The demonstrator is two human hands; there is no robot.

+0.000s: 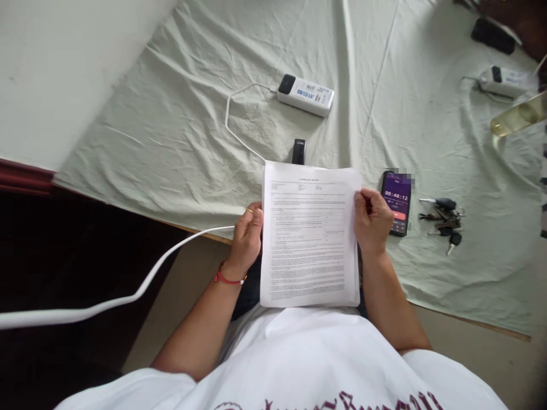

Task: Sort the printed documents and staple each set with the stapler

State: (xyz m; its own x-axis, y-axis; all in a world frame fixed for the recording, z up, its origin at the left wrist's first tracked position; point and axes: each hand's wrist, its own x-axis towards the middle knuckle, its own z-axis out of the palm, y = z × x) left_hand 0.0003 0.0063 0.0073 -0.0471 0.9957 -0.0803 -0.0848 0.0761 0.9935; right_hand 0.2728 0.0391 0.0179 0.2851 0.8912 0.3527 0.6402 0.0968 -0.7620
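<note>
A stack of printed paper sheets (308, 239) is held upright between my hands at the table's near edge, text side facing me. My left hand (249, 236) grips its left edge, with the thumb along the side and the other fingers partly hidden. At the upper right edge, my right hand (372, 219) pinches the sheets between thumb and bent fingers. Just beyond the top of the papers lies a small black object (299, 151), its lower part hidden by them. A phone (396, 202) showing a running timer lies just right of my right hand.
A white power bank (305, 95) with a white cable (228, 108) lies farther back. Right of the phone is a bunch of keys (447, 219). A second white device (502, 81), a bottle with yellowish liquid (519, 115) and a dark object (493, 36) are at the far right.
</note>
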